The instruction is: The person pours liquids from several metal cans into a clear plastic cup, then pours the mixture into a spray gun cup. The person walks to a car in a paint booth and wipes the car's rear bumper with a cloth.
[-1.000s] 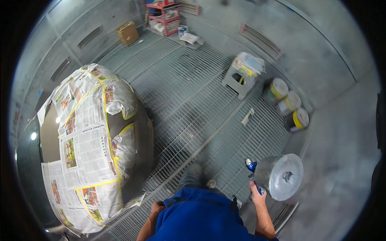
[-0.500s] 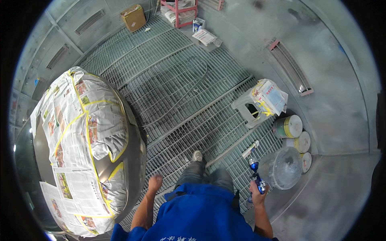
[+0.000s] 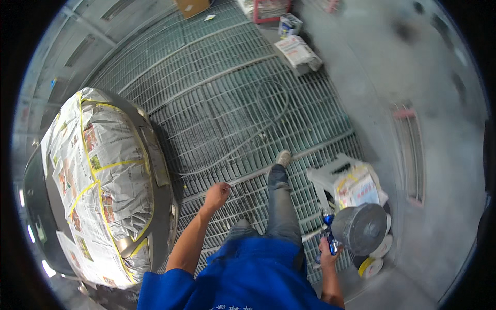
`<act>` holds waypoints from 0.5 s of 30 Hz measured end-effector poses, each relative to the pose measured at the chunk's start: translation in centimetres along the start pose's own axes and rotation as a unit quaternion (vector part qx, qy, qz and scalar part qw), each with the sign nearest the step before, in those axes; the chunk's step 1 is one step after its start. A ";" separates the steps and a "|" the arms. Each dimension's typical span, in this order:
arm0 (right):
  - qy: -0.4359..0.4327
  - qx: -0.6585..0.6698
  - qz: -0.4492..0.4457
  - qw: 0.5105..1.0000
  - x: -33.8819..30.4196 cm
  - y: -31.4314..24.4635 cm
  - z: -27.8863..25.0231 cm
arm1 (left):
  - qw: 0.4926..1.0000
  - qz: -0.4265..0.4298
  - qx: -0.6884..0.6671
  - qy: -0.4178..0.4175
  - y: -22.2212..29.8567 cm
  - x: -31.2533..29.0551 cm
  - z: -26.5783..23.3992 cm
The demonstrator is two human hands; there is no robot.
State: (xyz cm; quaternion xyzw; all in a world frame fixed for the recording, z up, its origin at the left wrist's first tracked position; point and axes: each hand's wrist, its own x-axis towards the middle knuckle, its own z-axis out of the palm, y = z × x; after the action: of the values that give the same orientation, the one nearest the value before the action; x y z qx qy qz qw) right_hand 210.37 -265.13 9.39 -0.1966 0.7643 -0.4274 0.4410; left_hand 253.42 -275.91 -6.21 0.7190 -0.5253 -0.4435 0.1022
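Observation:
My right hand grips a blue metal spray gun by its handle. A large round grey cup with a lid sits on the gun and hides part of what lies beyond. My left hand swings ahead of my body over the grated floor, its fingers curled in with nothing visible in them. Left of me is a car body, much of it masked with newspaper and yellow tape. Neither hand touches it.
A grey plastic stool with newspaper taped on it stands to the right, paint cans behind the cup. A hose snakes across the grated floor. Far off are a paper-topped box, a red-framed rack and a cardboard box.
I have stepped forward, and the stool, cans and far boxes sit differently in view. My left hand has swung forward. The spray gun stays in my right hand, its cup now overlapping the stool and cans.

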 end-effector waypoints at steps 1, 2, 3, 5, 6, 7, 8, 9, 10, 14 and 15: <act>0.014 -0.015 -0.016 1.000 3.4 -0.5 1.5 | 0.998 -0.061 0.002 -0.023 1.7 1.7 -0.2; 0.028 -0.032 -0.030 0.999 6.7 -1.2 2.2 | 0.996 -0.076 0.020 -0.034 1.2 4.3 1.5; 0.025 -0.040 -0.027 0.999 9.8 -1.8 3.3 | 0.996 -0.051 0.060 -0.042 0.3 6.5 3.0; 0.028 -0.048 -0.011 0.998 15.5 -2.7 5.3 | 0.988 -0.065 0.101 -0.093 3.2 12.2 3.6; 0.032 -0.052 -0.002 0.998 18.3 -3.1 6.3 | 0.990 -0.055 0.114 -0.060 4.7 15.0 4.0; 0.033 -0.064 0.009 0.997 20.8 -3.1 6.9 | 0.991 -0.051 0.119 -0.030 5.6 17.6 4.9; 0.037 -0.072 0.017 0.997 23.4 -3.0 7.5 | 0.990 -0.041 0.129 -0.041 6.6 20.4 5.2; 0.042 -0.079 0.027 0.996 25.2 -2.5 8.0 | 0.982 -0.029 0.179 -0.043 6.8 23.7 6.2; 0.045 -0.091 0.026 0.994 27.0 -1.7 7.6 | 0.978 -0.015 0.204 -0.049 6.3 26.1 7.7; 0.061 -0.145 0.086 0.984 31.3 -1.5 10.0 | 0.935 0.042 0.335 -0.107 6.3 38.9 11.4; 0.034 -0.136 0.089 0.986 34.3 3.7 5.7 | 0.926 0.056 0.360 -0.097 5.7 41.3 12.6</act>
State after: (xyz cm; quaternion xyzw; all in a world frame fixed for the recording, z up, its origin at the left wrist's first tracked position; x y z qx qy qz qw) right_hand 197.16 -289.06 -12.41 -0.1716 0.8444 -0.2851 0.4198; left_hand 242.47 -309.28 -32.05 0.6301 -0.6968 -0.2850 -0.1903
